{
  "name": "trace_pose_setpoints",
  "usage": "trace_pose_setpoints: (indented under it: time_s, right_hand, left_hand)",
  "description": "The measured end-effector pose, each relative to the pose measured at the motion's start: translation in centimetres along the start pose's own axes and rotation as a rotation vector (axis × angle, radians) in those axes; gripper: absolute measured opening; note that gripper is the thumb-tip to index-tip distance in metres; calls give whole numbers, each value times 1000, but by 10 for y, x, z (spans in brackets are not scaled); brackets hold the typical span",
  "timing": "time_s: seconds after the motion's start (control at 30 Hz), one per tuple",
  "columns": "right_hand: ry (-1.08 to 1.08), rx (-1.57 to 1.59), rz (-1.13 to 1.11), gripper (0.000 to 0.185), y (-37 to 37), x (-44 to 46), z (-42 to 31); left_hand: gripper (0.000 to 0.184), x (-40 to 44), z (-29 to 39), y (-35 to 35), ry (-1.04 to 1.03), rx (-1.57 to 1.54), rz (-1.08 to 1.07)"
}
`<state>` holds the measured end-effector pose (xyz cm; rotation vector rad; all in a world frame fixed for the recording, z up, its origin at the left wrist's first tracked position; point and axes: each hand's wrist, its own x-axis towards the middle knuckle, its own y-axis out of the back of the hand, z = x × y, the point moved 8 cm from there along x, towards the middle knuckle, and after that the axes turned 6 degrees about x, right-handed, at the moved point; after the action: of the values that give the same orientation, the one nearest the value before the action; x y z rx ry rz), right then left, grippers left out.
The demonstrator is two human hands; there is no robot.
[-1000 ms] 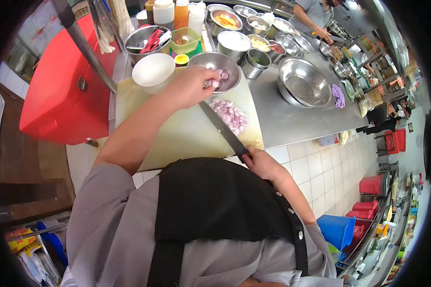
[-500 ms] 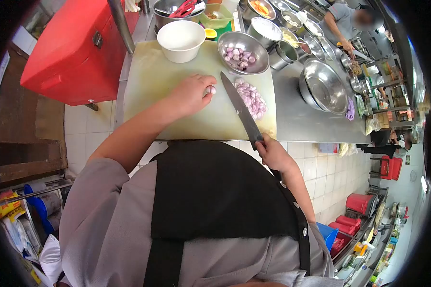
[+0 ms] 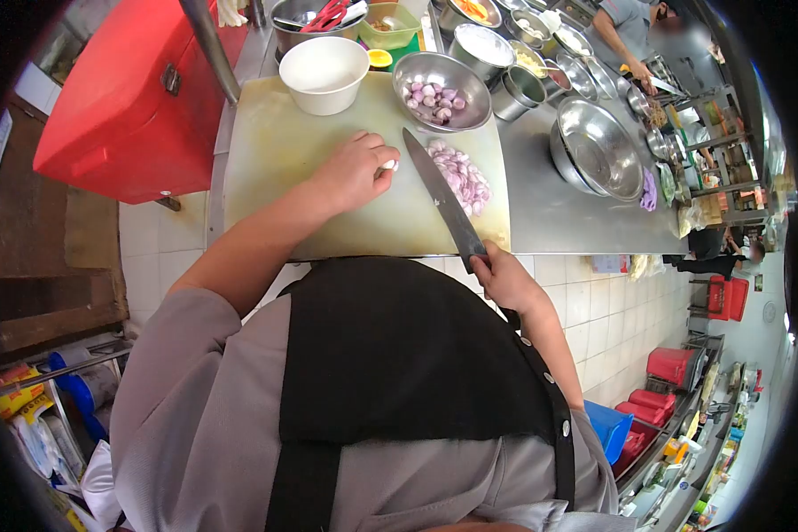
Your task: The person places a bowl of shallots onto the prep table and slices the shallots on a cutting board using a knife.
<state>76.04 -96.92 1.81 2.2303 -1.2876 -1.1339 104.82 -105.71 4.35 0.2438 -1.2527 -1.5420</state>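
My left hand (image 3: 356,172) is closed on a small pale shallot (image 3: 390,165) just above the cutting board (image 3: 266,197). My right hand (image 3: 504,277) grips the handle of a large knife (image 3: 446,202), whose blade points away from me across the board. Right of the blade lies a pile of sliced shallots (image 3: 463,180). A metal bowl (image 3: 475,99) with several peeled purple shallots (image 3: 436,99) stands at the board's far right. Beside it, at the far edge, is a white bowl (image 3: 324,78).
Half a lemon (image 3: 379,58) lies behind the bowls, near a green container (image 3: 390,28). Large metal bowls (image 3: 605,152) sit on the steel counter (image 3: 541,217) at right. A red cooler (image 3: 133,106) stands left. A co-worker (image 3: 619,35) is at the far right.
My left hand has come back from the metal bowl to the board with a shallot. The knife stays in my right hand. The camera view has shifted.
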Motion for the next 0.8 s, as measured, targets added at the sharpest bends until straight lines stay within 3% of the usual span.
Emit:
trace_pose_setpoints:
  time_s: [0.27,0.37,0.47,0.8]
  right_hand:
    - [-4,13,-1,27,1,0,-1]
    - [-9,17,-1,27,1,-2,-4]
    - [-5,20,-2,27,1,-1,-4]
    - [-11,43,4,27,2,-2,-5]
  left_hand:
    - [23,5,1,-2,50,46,-55]
    - [21,5,-5,7,44,18,57]
    - [20,6,-11,3,74,-7,-57]
    - [15,2,-17,4,83,-17,-98]
